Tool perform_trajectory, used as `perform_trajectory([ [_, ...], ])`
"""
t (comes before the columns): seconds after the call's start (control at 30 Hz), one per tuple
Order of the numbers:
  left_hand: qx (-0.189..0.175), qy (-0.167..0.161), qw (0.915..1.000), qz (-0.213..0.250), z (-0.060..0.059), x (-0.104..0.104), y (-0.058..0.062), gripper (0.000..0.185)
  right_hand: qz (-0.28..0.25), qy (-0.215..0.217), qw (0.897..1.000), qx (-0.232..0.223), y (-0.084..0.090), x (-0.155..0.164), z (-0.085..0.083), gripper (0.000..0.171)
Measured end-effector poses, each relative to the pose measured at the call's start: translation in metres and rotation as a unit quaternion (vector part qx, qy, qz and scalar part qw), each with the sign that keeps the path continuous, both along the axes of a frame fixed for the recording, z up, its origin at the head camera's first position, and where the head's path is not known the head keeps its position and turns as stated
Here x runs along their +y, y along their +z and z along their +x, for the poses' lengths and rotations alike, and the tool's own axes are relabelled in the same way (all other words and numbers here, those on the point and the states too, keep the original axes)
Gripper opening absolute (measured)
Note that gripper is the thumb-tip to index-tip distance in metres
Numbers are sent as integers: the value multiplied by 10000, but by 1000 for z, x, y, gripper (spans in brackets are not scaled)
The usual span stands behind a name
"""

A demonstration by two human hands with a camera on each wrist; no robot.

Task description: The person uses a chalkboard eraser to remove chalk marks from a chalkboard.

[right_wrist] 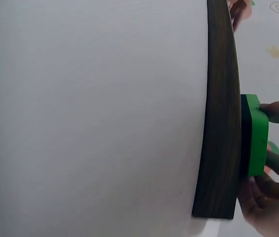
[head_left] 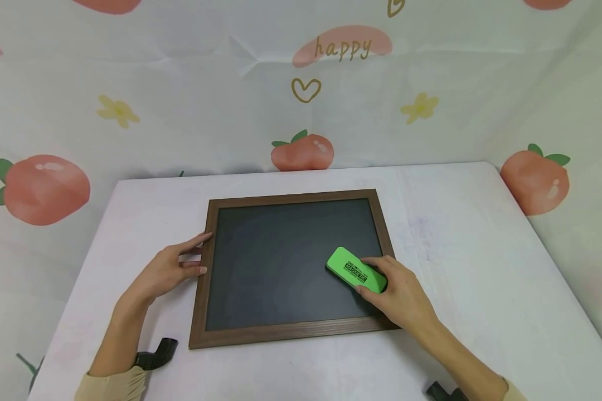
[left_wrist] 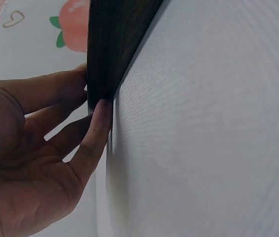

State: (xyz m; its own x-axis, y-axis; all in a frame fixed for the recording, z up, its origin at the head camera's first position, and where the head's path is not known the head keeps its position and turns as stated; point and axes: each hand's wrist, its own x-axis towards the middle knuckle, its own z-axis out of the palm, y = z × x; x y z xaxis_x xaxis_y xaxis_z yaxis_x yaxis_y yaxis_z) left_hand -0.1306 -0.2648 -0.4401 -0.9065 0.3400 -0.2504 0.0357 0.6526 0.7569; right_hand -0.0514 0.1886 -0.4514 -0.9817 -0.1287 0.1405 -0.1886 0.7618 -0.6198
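A dark chalkboard in a brown wooden frame (head_left: 200, 312) lies flat on the white table (head_left: 481, 267). My right hand (head_left: 398, 292) grips a green eraser (head_left: 353, 268) that lies on the board's lower right part. In the right wrist view the green eraser (right_wrist: 257, 136) sits against the board, with the wooden frame (right_wrist: 221, 123) edge-on and fingers (right_wrist: 277, 111) round the eraser. My left hand (head_left: 173, 267) rests on the table with straight fingers touching the frame's left edge. The left wrist view shows the fingers (left_wrist: 97, 133) pressed against the frame (left_wrist: 112, 44).
A backdrop cloth printed with peaches, flowers and the word "happy" (head_left: 342, 49) hangs behind the table. Black wrist camera mounts (head_left: 155, 355) show near both forearms. The table's front corners and edges are close to my arms.
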Motion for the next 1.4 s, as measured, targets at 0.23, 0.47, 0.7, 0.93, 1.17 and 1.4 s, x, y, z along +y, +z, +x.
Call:
perform_trajectory([
  [0.23,47,-5,9999,-131,0,0,-1,76,-15,-29,10000,-47,-2,11,0,50],
  [0.47,50,0,10000,-64,0,0,0,76,53,37,9999,123,-3,19,-4,50],
  [0.7,48,-6,10000,-56,0,-1,-2,76,109,2,9998,144,-2,19,-16,50],
  [0.93,-35,18,9999,-124,0,-1,-4,76,-161,-173,9989,-399,1,21,-23,50],
  [1.17,-203,54,9998,-52,0,-2,-3,78,-460,-460,9950,-751,10,31,-31,52],
  [1.4,-55,-35,10000,1,-3,-1,-1,75,-545,-666,9918,-948,14,47,-39,58],
])
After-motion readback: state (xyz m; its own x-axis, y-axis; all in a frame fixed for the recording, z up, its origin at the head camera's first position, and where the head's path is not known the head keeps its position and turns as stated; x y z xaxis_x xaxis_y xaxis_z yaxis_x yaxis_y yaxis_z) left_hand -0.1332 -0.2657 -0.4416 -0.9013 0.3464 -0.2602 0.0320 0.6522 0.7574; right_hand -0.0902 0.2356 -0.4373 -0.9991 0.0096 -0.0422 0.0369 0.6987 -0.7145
